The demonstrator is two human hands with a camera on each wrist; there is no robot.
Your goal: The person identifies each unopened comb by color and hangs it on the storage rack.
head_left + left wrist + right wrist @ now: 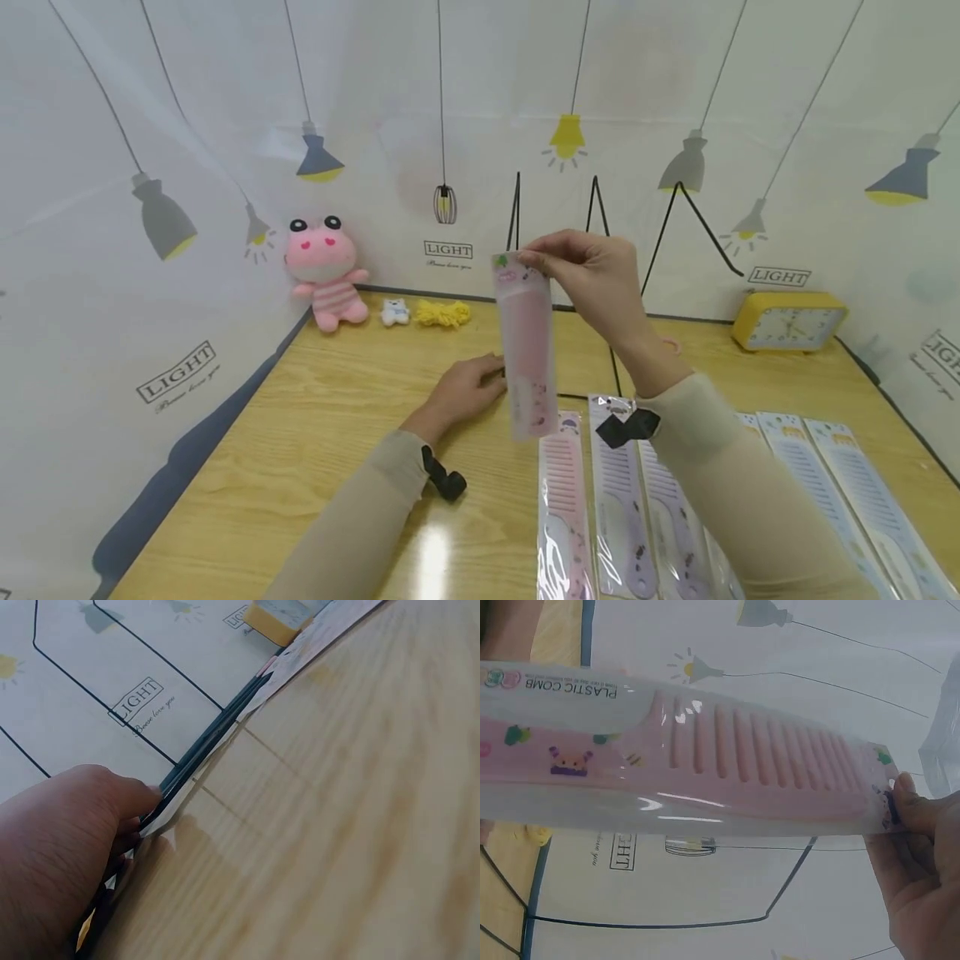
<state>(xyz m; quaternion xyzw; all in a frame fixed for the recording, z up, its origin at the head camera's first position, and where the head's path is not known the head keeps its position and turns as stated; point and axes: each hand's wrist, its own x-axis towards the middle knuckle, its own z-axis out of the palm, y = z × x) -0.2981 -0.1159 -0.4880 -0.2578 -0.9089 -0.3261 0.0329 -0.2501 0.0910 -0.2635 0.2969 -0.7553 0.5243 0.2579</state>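
Note:
In the head view my right hand (pixel 600 287) pinches the top end of a clear-wrapped pink comb (pixel 528 342), which hangs upright above the table. The right wrist view shows the comb's teeth (pixel 757 754) and printed cartoon faces through the wrapper, with thumb and fingers at its end. My left hand (pixel 465 387) is low on the table. In the left wrist view its thumb and fingers grip the dark base bars of a black wire rack (pixel 210 739), whose bent wires rise against the backdrop. The held comb overlaps part of the rack in the head view.
Several wrapped combs lie at the front right: pink (pixel 564 475), purple (pixel 621 492) and blue (pixel 862 475). Along the back stand a pink plush toy (pixel 327 258), a small white bear (pixel 395 312), a yellow bundle (pixel 442 313) and a yellow clock (pixel 791 321).

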